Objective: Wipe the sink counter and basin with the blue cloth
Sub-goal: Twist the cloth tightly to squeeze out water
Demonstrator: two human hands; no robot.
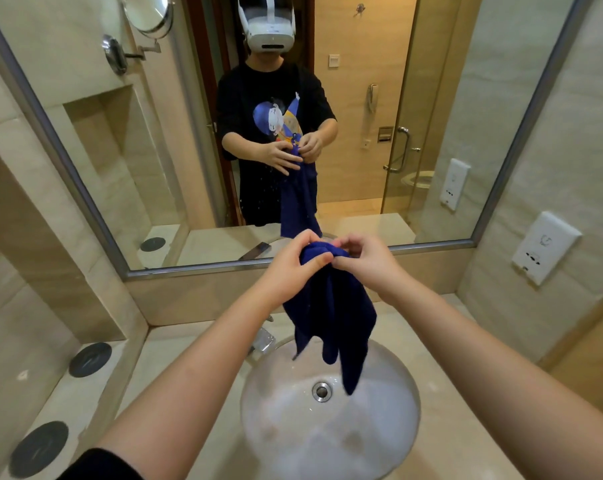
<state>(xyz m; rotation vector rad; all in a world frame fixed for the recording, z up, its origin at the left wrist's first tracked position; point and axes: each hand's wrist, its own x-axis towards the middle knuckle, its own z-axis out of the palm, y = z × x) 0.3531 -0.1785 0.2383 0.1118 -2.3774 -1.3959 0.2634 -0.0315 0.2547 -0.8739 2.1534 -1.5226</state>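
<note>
Far left on the counter (165,358), black discs (90,359), well clear. Just left of the basin (276,427), tap (263,341), partly behind the left forearm. Above the basin, left hand (293,258) and right hand (366,258) side by side, both pinching the bunched top of the blue cloth (331,313). Hangs straight down, long axis upright, lowest corner near the drain (322,391). Probably needs lowering onto the basin directly beneath, with no obstacle between. On the right wall, socket plate (546,247).
</note>
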